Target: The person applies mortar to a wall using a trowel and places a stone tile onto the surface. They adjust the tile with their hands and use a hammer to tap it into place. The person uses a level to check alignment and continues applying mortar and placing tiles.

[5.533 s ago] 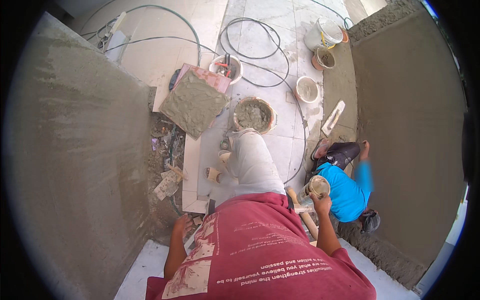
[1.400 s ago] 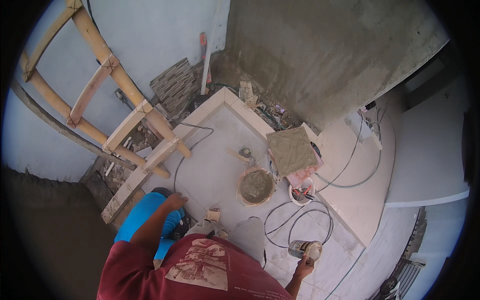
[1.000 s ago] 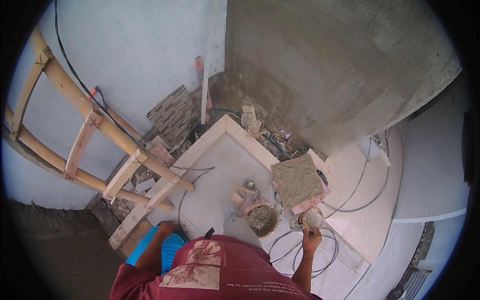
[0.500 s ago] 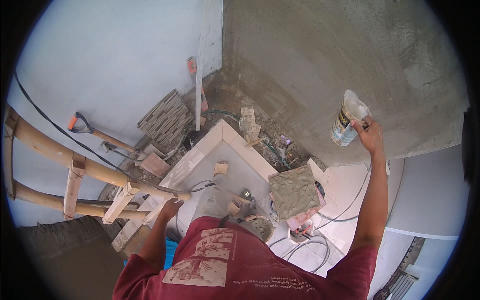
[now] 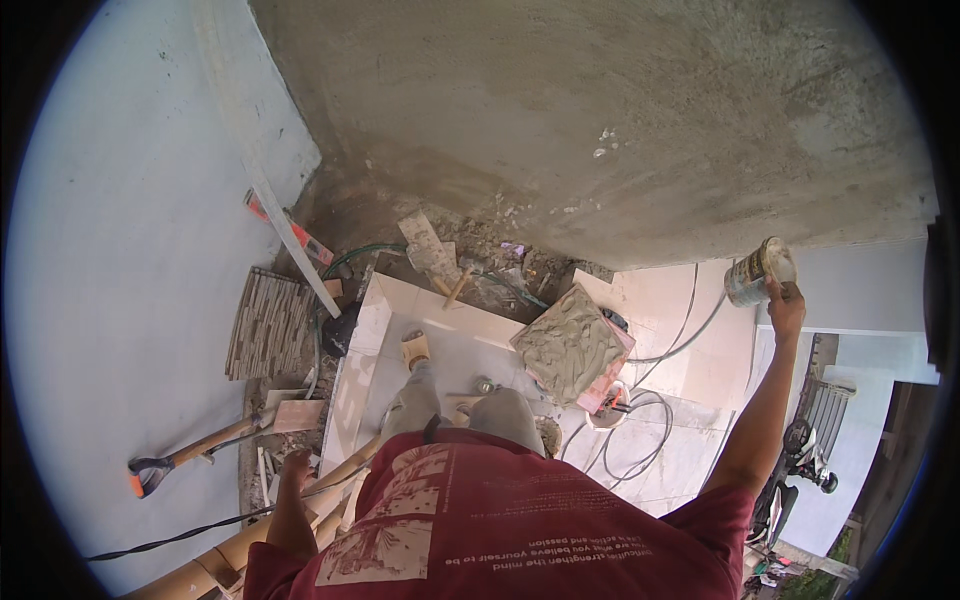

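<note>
My right arm is stretched out to the right. Its hand point(image 5: 787, 308) grips a used, pale-stained small bucket point(image 5: 747, 280) with a printed label, tilted near the lower edge of the grey rendered wall point(image 5: 560, 120). Whitish splashes point(image 5: 604, 143) show against that wall, with smaller ones lower down. On the left, my left hand point(image 5: 297, 466) hangs low beside the bamboo ladder point(image 5: 345, 470), close to a broken pinkish tile point(image 5: 298, 415); its fingers are too dark and blurred to read. Wet mortar point(image 5: 570, 345) is heaped on a square board in front of me.
A long straightedge point(image 5: 285, 220) and a red level point(image 5: 300, 235) lean in the corner. Stone-look tiles point(image 5: 268, 325) and a shovel point(image 5: 190, 450) stand along the left wall. Right of the mortar are a small white bucket point(image 5: 607, 408) and a looped cable point(image 5: 650, 435). A tiled step edge point(image 5: 470, 325) runs ahead.
The view has turned right. My right hand has carried the small bucket away to the right, and whitish splashes now show at the wall. My left hand has come away from the ladder's end.
</note>
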A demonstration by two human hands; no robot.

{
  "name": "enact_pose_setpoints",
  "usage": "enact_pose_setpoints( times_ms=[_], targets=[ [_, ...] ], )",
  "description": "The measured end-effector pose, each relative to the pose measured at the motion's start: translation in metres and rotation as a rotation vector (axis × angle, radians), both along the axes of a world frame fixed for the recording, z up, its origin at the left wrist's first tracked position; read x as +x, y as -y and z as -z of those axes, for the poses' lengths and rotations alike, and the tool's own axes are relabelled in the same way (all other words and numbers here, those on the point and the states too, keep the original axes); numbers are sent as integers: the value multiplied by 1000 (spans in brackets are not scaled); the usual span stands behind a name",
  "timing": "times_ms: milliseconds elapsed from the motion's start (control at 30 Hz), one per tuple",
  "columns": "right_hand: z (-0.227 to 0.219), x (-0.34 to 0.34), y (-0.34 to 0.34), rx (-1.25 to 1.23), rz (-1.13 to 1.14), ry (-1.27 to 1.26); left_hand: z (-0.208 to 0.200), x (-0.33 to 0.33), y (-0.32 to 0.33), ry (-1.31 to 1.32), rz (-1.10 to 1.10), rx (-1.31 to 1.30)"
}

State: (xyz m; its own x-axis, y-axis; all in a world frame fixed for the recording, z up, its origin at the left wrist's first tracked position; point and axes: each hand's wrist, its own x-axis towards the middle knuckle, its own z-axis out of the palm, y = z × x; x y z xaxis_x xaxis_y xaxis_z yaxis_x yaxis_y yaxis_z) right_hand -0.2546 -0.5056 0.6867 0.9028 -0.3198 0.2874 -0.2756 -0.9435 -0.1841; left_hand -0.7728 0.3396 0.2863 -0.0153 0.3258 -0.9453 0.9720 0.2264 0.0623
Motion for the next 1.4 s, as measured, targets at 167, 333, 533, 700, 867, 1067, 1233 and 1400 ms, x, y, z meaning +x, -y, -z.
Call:
enact_pose_setpoints(
  times_ms=[167,333,533,700,867,1067,1233,1400],
  targets=[
    [40,-75,2,-18,-16,-208,-2,111,-61,159,143,60],
    [25,-63,-41,223,71,-563,-2,245,-100,412,441,124],
    [-23,28,-42,190,31,-310,-39,329,-80,724,675,393],
    [-20,65,8,117,51,-188,-68,280,-67,703,628,401],
    [14,53,31,-101,-127,-81,-86,146,-50,354,-16,278],
    [56,44,-73,-172,-395,-430,-95,3,23,211,-182,418],
    [21,110,-276,-208,-754,-908,-124,74,8,433,170,640],
    [-103,182,-456,-61,-1109,-246,-198,248,13,760,331,722]
  ],
)
